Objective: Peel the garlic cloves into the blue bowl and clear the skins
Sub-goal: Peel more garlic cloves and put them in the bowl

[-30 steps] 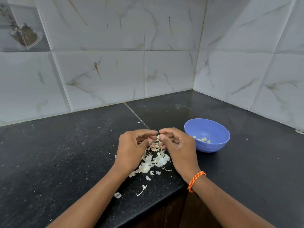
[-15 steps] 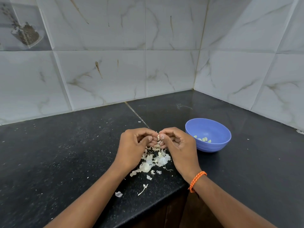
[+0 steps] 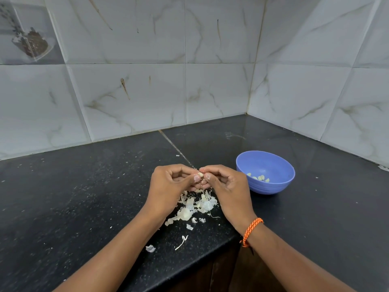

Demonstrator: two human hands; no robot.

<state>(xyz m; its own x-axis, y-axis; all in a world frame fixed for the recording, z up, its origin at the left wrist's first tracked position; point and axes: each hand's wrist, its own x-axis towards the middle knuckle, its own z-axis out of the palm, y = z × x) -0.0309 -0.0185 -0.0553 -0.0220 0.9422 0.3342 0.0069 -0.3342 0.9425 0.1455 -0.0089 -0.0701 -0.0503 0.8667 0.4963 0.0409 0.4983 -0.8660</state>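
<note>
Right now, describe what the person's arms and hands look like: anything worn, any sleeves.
Both forearms are bare, with no sleeves in view. The left hand wears nothing visible: no ring, watch or glove. The right hand is also ungloved, and its wrist carries an orange braided thread band with a loose knotted end hanging at the underside. Fingernails on the fingers look short and unpainted.

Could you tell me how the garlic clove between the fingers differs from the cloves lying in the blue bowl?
The garlic clove is pinched between the left hand and right hand, above the skins; the bowl cloves lie loose in the blue bowl. The held clove is single and mostly hidden by fingertips; the bowl cloves are several and in plain view. Both look pale.
</note>
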